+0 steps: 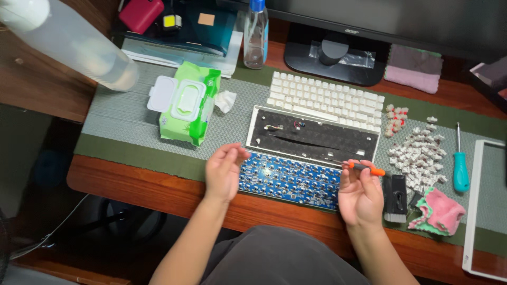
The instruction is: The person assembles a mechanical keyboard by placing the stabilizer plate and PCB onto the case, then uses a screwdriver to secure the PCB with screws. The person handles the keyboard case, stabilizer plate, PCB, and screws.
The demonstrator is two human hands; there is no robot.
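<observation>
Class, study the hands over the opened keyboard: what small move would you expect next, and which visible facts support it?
Probably lowering the small orange screwdriver in the right hand toward the blue circuit board. The tool is raised above the board, the left hand hovers empty at the board's left edge, and the black case tray lies open behind.

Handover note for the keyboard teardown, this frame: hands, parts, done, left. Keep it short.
Left hand: empty, fingers curled, above the left end of the blue circuit board.
Right hand: holds the small orange-handled screwdriver, tip toward the open white keyboard case.
Done: board out of case; loose white switches piled to the right.
Left: case and board still apart.
</observation>
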